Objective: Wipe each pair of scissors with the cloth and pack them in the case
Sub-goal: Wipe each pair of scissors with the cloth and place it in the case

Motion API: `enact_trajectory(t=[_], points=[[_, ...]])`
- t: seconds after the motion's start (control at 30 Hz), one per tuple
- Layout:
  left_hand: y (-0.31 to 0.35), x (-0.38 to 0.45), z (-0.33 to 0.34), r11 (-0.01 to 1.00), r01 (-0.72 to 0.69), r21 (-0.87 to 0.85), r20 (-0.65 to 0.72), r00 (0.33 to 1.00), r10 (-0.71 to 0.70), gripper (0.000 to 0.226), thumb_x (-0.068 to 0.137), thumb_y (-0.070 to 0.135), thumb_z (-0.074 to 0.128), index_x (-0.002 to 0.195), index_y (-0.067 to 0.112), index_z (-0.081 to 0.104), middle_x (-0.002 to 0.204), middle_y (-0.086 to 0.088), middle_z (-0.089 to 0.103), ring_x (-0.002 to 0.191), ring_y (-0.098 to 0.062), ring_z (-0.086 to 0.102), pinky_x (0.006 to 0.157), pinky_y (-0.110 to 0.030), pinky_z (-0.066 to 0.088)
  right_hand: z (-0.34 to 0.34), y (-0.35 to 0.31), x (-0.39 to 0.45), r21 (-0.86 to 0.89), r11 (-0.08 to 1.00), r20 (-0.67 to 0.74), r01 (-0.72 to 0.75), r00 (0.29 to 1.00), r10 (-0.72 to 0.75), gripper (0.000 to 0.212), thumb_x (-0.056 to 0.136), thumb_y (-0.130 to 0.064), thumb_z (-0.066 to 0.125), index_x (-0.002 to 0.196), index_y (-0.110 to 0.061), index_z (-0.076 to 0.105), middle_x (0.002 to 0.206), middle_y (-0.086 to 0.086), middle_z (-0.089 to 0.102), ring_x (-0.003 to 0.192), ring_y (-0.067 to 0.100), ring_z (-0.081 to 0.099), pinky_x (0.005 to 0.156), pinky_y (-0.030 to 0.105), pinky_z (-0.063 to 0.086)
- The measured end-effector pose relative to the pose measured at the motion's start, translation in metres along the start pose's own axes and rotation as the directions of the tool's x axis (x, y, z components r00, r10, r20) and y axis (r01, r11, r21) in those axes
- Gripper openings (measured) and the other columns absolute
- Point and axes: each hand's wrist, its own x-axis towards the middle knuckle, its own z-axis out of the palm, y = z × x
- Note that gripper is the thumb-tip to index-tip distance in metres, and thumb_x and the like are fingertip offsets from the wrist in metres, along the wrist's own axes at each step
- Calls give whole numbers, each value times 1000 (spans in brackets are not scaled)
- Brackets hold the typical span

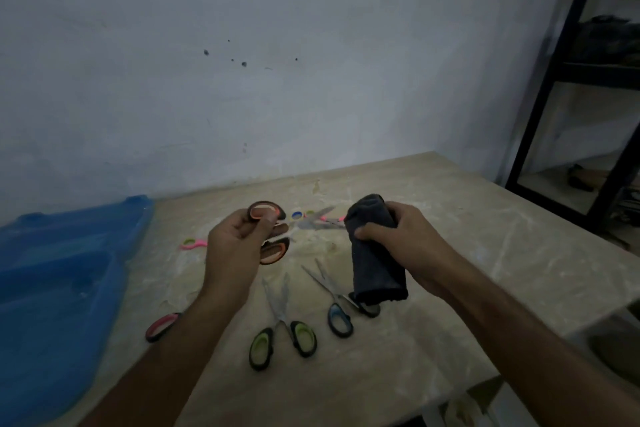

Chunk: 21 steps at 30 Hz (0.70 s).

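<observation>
My left hand (239, 246) grips the orange-handled scissors (273, 250) by their handles, held above the table with the blades pointing right. My right hand (394, 239) holds a dark grey cloth (374, 253), which is wrapped around the blade end. On the table below lie green-handled scissors (282, 329) and blue-handled scissors (337, 308), both partly open. A red-handled pair (162, 326) peeks out from under my left forearm. The open blue case (59, 288) sits at the left edge of the table.
Small pink scissors (194, 244) lie near the case, and more small colourful scissors (311, 217) lie behind my hands. The stained beige table (485, 253) meets a grey wall at the back. A black metal shelf (568, 114) stands at the right.
</observation>
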Motion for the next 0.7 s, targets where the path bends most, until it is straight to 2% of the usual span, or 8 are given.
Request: enact_trajectory(t=[0.07, 0.17, 0.27, 0.4, 0.53, 0.6, 0.63, 0.7], points=[[-8, 3, -3, 989, 122, -77, 7, 992, -122, 15, 97, 13, 64, 104, 3, 72, 103, -17, 78, 81, -19, 77, 65, -27, 60, -1, 7, -4, -31, 999, -15, 34, 999, -34, 24, 84, -10, 77, 105, -20, 72, 97, 1, 77, 90, 19, 74, 83, 42, 62], [-15, -2, -2, 966, 219, -141, 38, 976, -215, 20, 97, 18, 65, 107, 3, 72, 106, -17, 77, 82, -21, 77, 62, -28, 61, 1, 16, -6, -51, 992, -2, 115, 993, -116, 25, 89, -9, 73, 110, -24, 72, 103, -4, 76, 97, 15, 72, 90, 41, 60], [-19, -7, -3, 953, 248, -172, 62, 969, -241, 23, 97, 19, 64, 113, 4, 68, 107, -11, 78, 86, -29, 78, 66, -30, 62, 4, 23, -9, -73, 977, 50, 199, 979, -196, 23, 95, -8, 67, 113, -22, 70, 106, -8, 75, 102, 9, 70, 93, 35, 58], [-24, -13, -3, 945, 259, -201, 71, 966, -249, 14, 98, 18, 62, 109, 9, 66, 111, -10, 77, 90, -32, 77, 69, -33, 63, 12, 34, -11, -165, 939, 128, 303, 950, -284, 20, 100, -8, 60, 113, -22, 65, 105, -12, 71, 102, 3, 67, 88, 26, 55], [-25, -19, -2, 947, 239, -212, 66, 971, -231, 13, 99, 17, 60, 108, 10, 66, 110, -7, 78, 89, -31, 78, 66, -31, 62, 26, 36, -9, -216, 884, 86, 415, 910, -406, 30, 92, 2, 63, 109, -22, 70, 103, -16, 72, 101, 1, 66, 86, 23, 52], [-26, -21, -1, 947, 231, -222, 69, 973, -221, 12, 99, 17, 60, 107, 11, 66, 111, -7, 78, 90, -32, 77, 67, -32, 63, 36, 33, -13, -342, 785, 101, 516, 851, -516, 33, 86, -4, 62, 112, -23, 71, 104, -12, 68, 99, 4, 64, 84, 24, 52], [-26, -22, -1, 946, 229, -228, 71, 973, -218, 12, 99, 18, 60, 107, 11, 66, 111, -6, 78, 89, -31, 78, 66, -32, 62, 43, 32, -16, -437, 707, 161, 556, 822, -547, 35, 84, -13, 60, 116, -26, 70, 105, -9, 64, 96, 9, 63, 80, 27, 52], [-27, -24, 0, 947, 226, -229, 75, 974, -214, 14, 99, 19, 60, 107, 11, 67, 111, -4, 78, 85, -27, 78, 63, -29, 60, 60, 34, -20, -632, 517, 313, 578, 800, -512, 39, 85, -27, 56, 123, -31, 64, 109, -1, 56, 87, 22, 62, 66, 35, 53]])
